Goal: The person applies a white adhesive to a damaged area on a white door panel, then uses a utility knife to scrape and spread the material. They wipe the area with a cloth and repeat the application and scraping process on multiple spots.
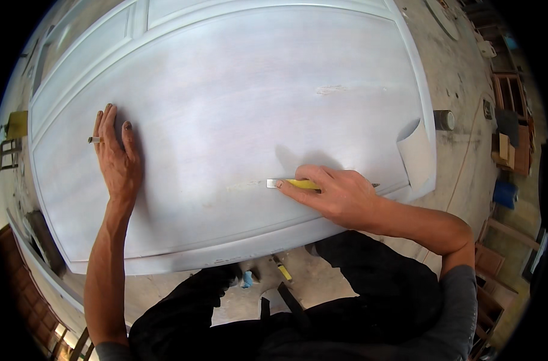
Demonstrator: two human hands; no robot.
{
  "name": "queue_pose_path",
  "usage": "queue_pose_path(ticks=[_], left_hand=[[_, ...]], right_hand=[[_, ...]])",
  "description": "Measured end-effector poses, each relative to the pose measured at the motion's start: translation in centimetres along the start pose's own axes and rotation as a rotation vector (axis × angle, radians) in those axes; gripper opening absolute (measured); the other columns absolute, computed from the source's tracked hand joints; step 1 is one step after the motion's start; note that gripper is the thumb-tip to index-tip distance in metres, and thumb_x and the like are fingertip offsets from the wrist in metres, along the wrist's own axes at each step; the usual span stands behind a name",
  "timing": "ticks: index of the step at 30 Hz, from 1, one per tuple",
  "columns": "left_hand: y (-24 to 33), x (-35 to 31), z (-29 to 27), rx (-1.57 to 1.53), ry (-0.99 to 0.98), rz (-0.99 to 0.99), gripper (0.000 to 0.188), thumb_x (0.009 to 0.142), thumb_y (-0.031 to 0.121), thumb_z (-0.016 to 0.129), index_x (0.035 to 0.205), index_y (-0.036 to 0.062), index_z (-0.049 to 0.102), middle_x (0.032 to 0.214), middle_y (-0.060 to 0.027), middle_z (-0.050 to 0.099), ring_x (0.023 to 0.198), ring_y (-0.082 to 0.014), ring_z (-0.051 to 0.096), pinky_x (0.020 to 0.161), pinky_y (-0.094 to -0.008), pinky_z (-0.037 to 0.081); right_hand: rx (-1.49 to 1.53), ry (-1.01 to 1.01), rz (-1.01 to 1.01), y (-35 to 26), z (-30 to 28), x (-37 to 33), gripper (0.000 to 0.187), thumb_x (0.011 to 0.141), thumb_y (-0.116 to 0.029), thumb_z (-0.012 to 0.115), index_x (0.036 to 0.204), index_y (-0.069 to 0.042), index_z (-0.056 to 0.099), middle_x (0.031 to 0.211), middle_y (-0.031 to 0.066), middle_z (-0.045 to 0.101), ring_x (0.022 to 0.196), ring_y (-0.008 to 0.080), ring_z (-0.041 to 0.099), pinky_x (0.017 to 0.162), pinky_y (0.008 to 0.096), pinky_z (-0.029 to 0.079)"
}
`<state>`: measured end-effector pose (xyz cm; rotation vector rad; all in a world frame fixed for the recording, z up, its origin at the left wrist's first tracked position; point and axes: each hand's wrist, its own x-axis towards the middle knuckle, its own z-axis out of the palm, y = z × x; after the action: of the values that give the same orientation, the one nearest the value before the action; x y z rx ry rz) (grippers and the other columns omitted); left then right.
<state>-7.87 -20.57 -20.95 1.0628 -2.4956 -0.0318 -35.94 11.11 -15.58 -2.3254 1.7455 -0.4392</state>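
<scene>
A large pale, whitish panel (pixel 226 108) with raised border mouldings lies flat before me. My right hand (pixel 343 195) grips a yellow-handled scraper (pixel 303 184), its flat metal blade pointing left against the panel near the front edge. A faint rough streak (pixel 245 185) runs left from the blade. Palm down, my left hand (pixel 118 156) rests on the panel's left part with its fingers stretched forward. Between those fingers sits a cigarette (pixel 94 139), its outer end sticking out to the left. Farther back on the panel is a whitish rough patch (pixel 331 90).
A curled sheet (pixel 414 156), perhaps sandpaper, lies at the panel's right edge. Beyond it on the floor stands a can (pixel 444 120). Another yellow-handled tool (pixel 282 269) lies on the floor between my legs. Wooden frames (pixel 509 96) and a blue container (pixel 504 194) line the right side.
</scene>
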Motion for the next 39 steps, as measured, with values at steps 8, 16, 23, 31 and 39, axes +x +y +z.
queue_pose_path(ticks=[8,16,23,31,39], left_hand=[[-0.2,0.0,0.1,0.015,0.005,0.019,0.042,0.110,0.023,0.047,0.148,0.0037,0.049,0.153,-0.0165,0.051,0.150,-0.0353,0.037,0.123,-0.0484,0.030],[-0.2,0.0,0.1,0.001,-0.002,0.001,0.043,0.111,0.025,0.046,0.148,0.0048,0.049,0.154,-0.0155,0.050,0.151,-0.0345,0.036,0.124,-0.0475,0.029],[-0.2,-0.1,0.3,0.009,-0.007,-0.004,0.043,0.111,0.026,0.046,0.149,0.0048,0.049,0.154,-0.0153,0.050,0.151,-0.0341,0.036,0.124,-0.0469,0.029],[-0.1,0.1,0.1,0.003,-0.006,-0.007,0.043,0.111,0.025,0.046,0.149,0.0042,0.049,0.153,-0.0153,0.051,0.151,-0.0343,0.036,0.124,-0.0474,0.029],[0.2,0.1,0.1,0.001,-0.002,-0.005,0.043,0.111,0.024,0.046,0.148,0.0034,0.049,0.152,-0.0161,0.052,0.150,-0.0346,0.037,0.123,-0.0476,0.030]], right_hand=[[-0.033,0.035,-0.026,-0.1,0.2,0.6,0.056,0.077,-0.004,0.070,0.133,-0.009,0.067,0.103,0.0053,0.052,0.074,0.0157,0.059,0.049,0.0276,0.051],[-0.035,0.026,-0.016,-0.1,0.1,1.0,0.052,0.078,-0.006,0.070,0.130,-0.008,0.068,0.099,0.0043,0.052,0.069,0.0149,0.057,0.048,0.0268,0.048],[-0.035,-0.004,-0.015,-0.5,0.0,1.1,0.056,0.076,-0.002,0.071,0.132,-0.010,0.069,0.103,0.0048,0.054,0.069,0.0152,0.058,0.048,0.0271,0.048],[-0.038,0.027,-0.013,-0.7,0.5,1.5,0.053,0.077,-0.003,0.071,0.129,-0.007,0.069,0.102,0.0048,0.054,0.069,0.0152,0.057,0.048,0.0269,0.048],[-0.042,0.091,-0.020,-0.8,1.1,1.6,0.046,0.079,-0.004,0.070,0.125,-0.006,0.069,0.100,0.0050,0.053,0.066,0.0147,0.054,0.045,0.0279,0.046]])
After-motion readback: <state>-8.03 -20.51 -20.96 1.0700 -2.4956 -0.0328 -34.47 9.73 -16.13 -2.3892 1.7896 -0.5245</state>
